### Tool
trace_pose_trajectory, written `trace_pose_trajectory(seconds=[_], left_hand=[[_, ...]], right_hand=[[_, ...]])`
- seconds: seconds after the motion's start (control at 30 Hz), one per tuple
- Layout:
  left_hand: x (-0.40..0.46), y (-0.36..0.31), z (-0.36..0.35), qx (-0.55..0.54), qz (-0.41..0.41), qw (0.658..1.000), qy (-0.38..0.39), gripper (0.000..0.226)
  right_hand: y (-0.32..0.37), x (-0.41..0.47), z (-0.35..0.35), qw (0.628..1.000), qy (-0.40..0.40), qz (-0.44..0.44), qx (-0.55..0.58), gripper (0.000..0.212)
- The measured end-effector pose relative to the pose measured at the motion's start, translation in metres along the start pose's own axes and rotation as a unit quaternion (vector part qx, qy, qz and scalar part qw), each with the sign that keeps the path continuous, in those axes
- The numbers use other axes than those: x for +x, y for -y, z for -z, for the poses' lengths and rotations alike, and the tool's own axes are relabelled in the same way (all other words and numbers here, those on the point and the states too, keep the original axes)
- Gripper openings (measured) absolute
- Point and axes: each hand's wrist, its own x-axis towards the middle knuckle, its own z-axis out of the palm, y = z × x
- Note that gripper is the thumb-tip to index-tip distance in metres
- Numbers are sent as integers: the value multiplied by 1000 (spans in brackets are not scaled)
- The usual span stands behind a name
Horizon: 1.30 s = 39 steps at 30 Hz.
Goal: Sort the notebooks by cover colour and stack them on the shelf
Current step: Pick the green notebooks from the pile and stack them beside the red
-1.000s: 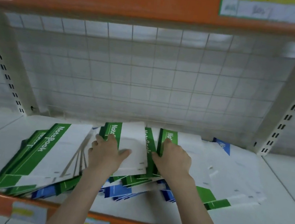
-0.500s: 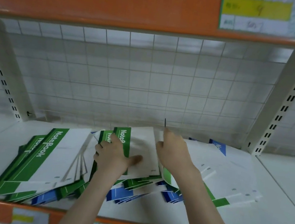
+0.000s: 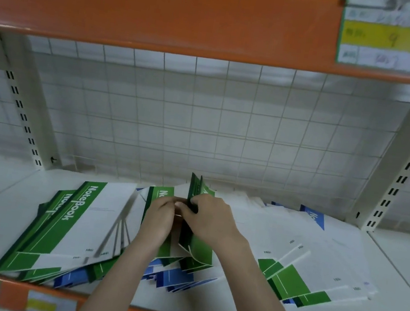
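Note:
Green-and-white and blue-and-white notebooks lie fanned in a loose pile across the white shelf [image 3: 388, 307]. A green notebook [image 3: 89, 220] tops the left part of the pile. Blue notebooks [image 3: 173, 278] poke out from underneath at the front, and one blue corner [image 3: 315, 217] shows at the back right. My right hand [image 3: 209, 220] grips a few green notebooks [image 3: 197, 251] stood up on edge in the middle. My left hand [image 3: 161, 217] presses against them from the left, fingers meeting the right hand's at the top edge.
A wire grid panel [image 3: 202, 128] closes the back of the shelf. Slotted uprights stand at the left [image 3: 24, 114] and right [image 3: 401, 177]. An orange shelf beam [image 3: 166, 12] runs overhead with a yellow label [image 3: 389, 36]. The orange front lip [image 3: 12, 297] carries labels.
My right hand has tipped the middle green notebooks from lying flat up onto their edge. My left hand moved in against them. The view has tilted upward a little.

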Motion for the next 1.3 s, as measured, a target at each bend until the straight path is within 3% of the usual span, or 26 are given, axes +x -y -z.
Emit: trace_pose_trajectory(seconds=[0.1,0.17,0.23,0.3,0.33,0.4,0.5,0.57,0.67,0.77,0.83,0.93,1.1,1.2,1.3], left_hand=[[1,3,8,48,-17,998,20,43],[2,9,12,178,-86,980,-8,39],[3,15,17,381,-139,910,-83,27],[4,17,19,511,-94,846,-121,29],[3,17,19,532,-71,835,-120,33],[6,16,19,498,-53,858,-108,42],[11,11,14,376,-24,923,-78,56],[13,8,6,351,-25,935,-53,48],[14,5,-7,296,-84,951,-42,18],[9,2,-15,87,-30,996,-4,24],[7,0,-16,-8,29,999,43,34],[8,-1,-15,-28,59,997,51,37],[4,1,-8,-63,54,994,75,16],[6,-4,-5,-77,63,995,21,14],[11,-9,-1,-134,66,989,-20,15]], right_hand=[[3,-2,-5,998,9,-7,-66,21],[6,-4,-8,996,-8,-12,-85,23],[6,-4,-8,995,-39,-9,-87,34],[2,-3,-3,996,-57,-14,-66,39],[-1,-3,0,997,-62,-16,-46,34],[-7,-5,9,997,-68,-19,-11,22],[-9,-5,20,996,-86,-22,24,31],[-7,-6,24,995,-98,-11,35,34],[3,-11,20,993,-100,29,51,31],[10,-15,9,993,-97,47,51,33],[10,-15,2,994,-88,46,44,42],[4,-15,-3,995,-75,55,44,48],[-12,-13,6,992,-33,44,110,43],[-31,-11,18,989,-74,-44,121,41],[-54,-10,25,983,-76,-165,3,22]])
